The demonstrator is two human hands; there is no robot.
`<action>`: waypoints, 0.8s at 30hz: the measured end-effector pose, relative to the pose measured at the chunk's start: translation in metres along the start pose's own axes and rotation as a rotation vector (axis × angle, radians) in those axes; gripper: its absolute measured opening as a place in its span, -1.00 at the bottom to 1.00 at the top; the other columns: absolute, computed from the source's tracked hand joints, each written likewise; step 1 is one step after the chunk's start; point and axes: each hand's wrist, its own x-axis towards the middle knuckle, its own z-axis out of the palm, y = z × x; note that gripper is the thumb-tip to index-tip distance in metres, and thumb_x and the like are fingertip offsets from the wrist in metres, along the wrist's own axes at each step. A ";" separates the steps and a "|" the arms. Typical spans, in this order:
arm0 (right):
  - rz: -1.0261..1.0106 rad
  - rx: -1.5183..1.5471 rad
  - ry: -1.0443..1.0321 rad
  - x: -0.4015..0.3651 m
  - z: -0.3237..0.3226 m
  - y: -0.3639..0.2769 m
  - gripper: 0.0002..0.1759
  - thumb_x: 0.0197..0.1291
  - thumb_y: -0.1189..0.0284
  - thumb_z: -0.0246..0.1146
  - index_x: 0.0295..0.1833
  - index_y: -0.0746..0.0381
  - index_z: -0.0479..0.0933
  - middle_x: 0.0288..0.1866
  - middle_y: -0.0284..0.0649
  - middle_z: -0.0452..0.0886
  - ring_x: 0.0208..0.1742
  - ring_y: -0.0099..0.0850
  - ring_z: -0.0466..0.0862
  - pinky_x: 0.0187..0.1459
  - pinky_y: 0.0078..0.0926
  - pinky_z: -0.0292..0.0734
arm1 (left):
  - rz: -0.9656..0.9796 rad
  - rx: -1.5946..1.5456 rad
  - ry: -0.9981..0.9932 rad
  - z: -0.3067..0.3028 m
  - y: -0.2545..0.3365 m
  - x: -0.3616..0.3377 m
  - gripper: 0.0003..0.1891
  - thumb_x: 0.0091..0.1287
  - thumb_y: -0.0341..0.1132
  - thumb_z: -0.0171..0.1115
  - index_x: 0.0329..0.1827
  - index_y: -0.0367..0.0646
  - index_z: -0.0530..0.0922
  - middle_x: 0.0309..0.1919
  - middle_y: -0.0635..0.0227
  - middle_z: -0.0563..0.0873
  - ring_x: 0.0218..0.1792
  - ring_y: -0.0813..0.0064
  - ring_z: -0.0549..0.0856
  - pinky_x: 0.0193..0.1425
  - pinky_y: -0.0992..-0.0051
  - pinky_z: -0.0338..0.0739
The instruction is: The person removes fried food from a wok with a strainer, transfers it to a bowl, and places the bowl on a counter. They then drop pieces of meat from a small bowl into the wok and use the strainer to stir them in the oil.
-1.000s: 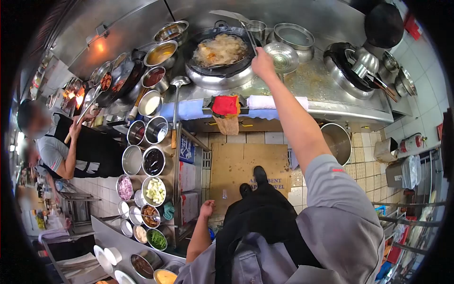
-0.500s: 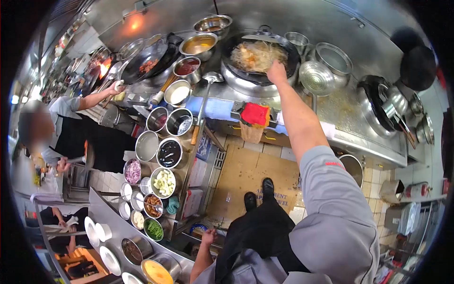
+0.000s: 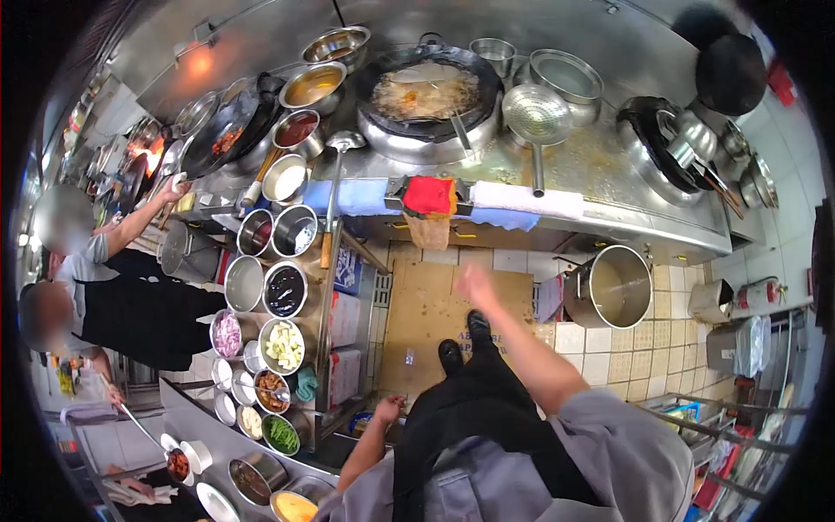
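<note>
Steel wok (image 3: 430, 87) has food frying, not yet lifted out; right hand (image 3: 474, 287) hangs spread and empty; left hand (image 3: 389, 409) is too small to tell.

Ahead of you the wok (image 3: 429, 87) sits on the surface (image 3: 600, 165), the skimmer (image 3: 537, 115) just right of it, sauce bowls (image 3: 297, 130) to its left. The stockpot (image 3: 609, 287) stands on the floor (image 3: 609, 348) at your right.

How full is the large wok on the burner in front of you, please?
Nearly full: the wok holds pale golden food in liquid across most of its bowl; a utensil leans on its rim.
</note>
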 end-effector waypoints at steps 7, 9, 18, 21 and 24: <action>-0.385 -0.897 -0.667 -0.147 -0.026 0.171 -0.75 0.08 0.30 0.01 -0.29 0.23 0.48 -0.29 -0.11 0.54 -0.27 -0.18 0.54 -0.21 -0.31 0.43 | 0.327 0.813 0.026 -0.045 0.113 0.041 -0.66 0.18 -0.08 -0.14 -0.30 -0.12 0.54 -0.25 0.07 0.58 -0.17 0.15 0.55 -0.04 0.27 0.40; -0.301 -0.571 -0.217 -0.154 -0.036 0.168 -0.79 0.09 0.35 0.02 -0.29 0.24 0.48 -0.38 -0.13 0.54 -0.40 -0.29 0.57 -0.34 -0.40 0.47 | 0.239 0.645 0.010 -0.049 0.152 0.061 -0.67 0.19 -0.09 -0.12 -0.34 -0.13 0.53 -0.32 0.09 0.59 -0.24 0.20 0.58 -0.11 0.33 0.44; -0.172 -0.821 0.130 -0.174 -0.157 0.281 -0.79 -0.01 0.37 0.05 -0.40 0.31 0.45 -0.56 -0.11 0.50 -0.58 -0.36 0.55 -0.55 -0.43 0.45 | 0.448 0.698 -0.160 0.018 0.231 0.012 -0.71 0.20 -0.16 -0.08 -0.32 -0.18 0.51 -0.54 0.04 0.59 -0.42 0.18 0.61 -0.30 0.33 0.48; -0.231 -1.221 -0.189 -0.216 -0.174 0.296 -0.73 -0.15 0.30 0.13 -0.43 0.31 0.48 -0.50 -0.04 0.54 -0.50 -0.20 0.57 -0.44 -0.31 0.47 | 0.687 0.839 0.038 0.026 0.217 -0.018 -0.69 0.17 -0.14 -0.06 -0.31 -0.21 0.50 -0.50 -0.07 0.56 -0.37 0.00 0.55 -0.27 0.24 0.46; 0.027 -1.216 -0.405 -0.237 -0.167 0.342 -0.71 -0.04 0.27 0.05 -0.41 0.29 0.51 -0.44 -0.10 0.58 -0.48 -0.27 0.59 -0.45 -0.32 0.48 | 0.613 0.803 0.003 0.018 0.197 -0.042 -0.70 0.15 -0.15 -0.06 -0.35 -0.22 0.50 -0.44 -0.04 0.56 -0.34 -0.02 0.53 -0.24 0.22 0.44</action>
